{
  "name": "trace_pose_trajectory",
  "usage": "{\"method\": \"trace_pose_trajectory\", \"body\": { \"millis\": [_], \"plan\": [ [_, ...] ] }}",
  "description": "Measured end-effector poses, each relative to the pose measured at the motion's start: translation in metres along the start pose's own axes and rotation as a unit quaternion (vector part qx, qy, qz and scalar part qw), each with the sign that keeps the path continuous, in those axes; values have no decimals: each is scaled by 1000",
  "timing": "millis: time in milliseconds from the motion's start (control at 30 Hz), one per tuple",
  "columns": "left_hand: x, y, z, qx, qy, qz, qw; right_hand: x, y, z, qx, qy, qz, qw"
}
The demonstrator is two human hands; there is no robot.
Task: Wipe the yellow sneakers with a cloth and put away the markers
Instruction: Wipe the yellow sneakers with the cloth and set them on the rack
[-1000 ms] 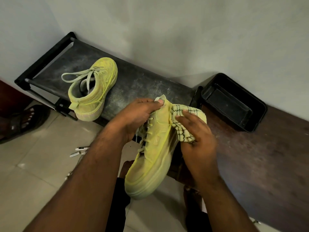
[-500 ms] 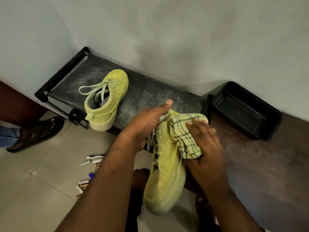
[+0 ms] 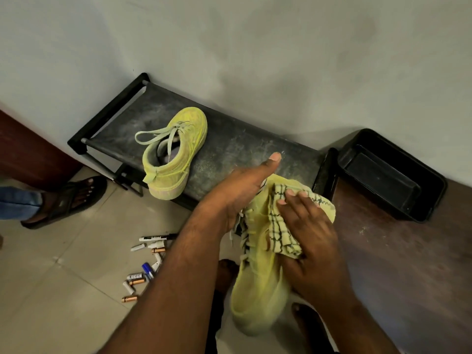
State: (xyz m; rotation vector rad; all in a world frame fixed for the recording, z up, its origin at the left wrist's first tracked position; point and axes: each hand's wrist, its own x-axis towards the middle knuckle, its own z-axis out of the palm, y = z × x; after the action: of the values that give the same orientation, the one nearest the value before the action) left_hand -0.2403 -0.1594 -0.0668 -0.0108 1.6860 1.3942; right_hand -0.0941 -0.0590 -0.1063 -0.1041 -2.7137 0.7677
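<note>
Fingers (image 3: 293, 198) of the right hand (image 3: 311, 241) press flat on a checked yellow cloth (image 3: 281, 226), pinning it against the side of a yellow sneaker (image 3: 258, 290); the left hand (image 3: 237, 192) wraps around that shoe from the other side, thumb stretched toward 12 o'clock. The held sneaker hangs toe-down near the centre of the head view, its toe blurred.

At 11 o'clock from the hands, the second yellow sneaker (image 3: 176, 154) sits upright with loose laces on a low black rack (image 3: 242, 149), whose dark top is dusty and streaked with pale marks. The rack stands against a plain pale wall (image 3: 255, 47). At 3 o'clock, a brown wooden worktop (image 3: 396, 264) carries a black rectangular tray (image 3: 390, 175) pushed to the wall, just beside the rack's end.

Below, at 8 o'clock, the pale tiled floor (image 3: 51, 290) holds a scatter of markers (image 3: 158, 237) and batteries (image 3: 136, 278) lying loose together. At 9 o'clock, another person's foot in a dark sandal (image 3: 66, 198) stands on the tiles beside a dark brown panel (image 3: 28, 146).
</note>
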Motion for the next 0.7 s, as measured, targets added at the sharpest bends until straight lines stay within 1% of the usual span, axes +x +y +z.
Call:
{"method": "trace_pose_trajectory", "body": {
  "millis": [33,67,133,167,200,300,333,367,433,467,500,600,633,667,700],
  "plan": [
    [1,-1,-1,19,7,1,1000,0,2,0,-3,2,-4,1000],
    [1,-1,-1,31,15,2,999,1,4,-1,1,13,17,1000],
    [3,-3,0,44,21,9,999,5,5,-4,27,47,98,994],
    [4,-3,0,46,23,10,999,8,3,-5,34,56,119,991],
    [5,-4,0,42,26,7,999,10,0,-4,31,52,106,993],
    [5,-4,-5,2,19,-19,1000,7,-6,0,3,17,-19,1000],
    [4,-4,-7,-14,3,-27,1000,7,-5,-1,-7,20,-26,999],
    [2,-3,-7,-25,-19,-30,999,7,-1,-4,-15,30,-3,999],
    [-3,-1,-5,-33,-56,-30,997,9,3,-12,-34,62,93,993],
    [-4,0,-4,-30,-66,-28,997,11,0,-14,-42,69,121,989],
    [-6,2,-2,-23,-76,-26,997,11,-4,-14,-47,66,112,990],
    [-6,2,-4,-41,-107,-38,993,7,-18,-7,-61,35,-17,997],
    [-6,2,-5,-47,-114,-43,991,7,-18,-6,-69,35,-22,997],
    [-7,2,-5,-51,-119,-44,991,8,-14,-6,-68,44,11,997],
    [-6,2,-6,-48,-122,-41,991,10,-9,-9,-53,60,66,995]
  ]
}}
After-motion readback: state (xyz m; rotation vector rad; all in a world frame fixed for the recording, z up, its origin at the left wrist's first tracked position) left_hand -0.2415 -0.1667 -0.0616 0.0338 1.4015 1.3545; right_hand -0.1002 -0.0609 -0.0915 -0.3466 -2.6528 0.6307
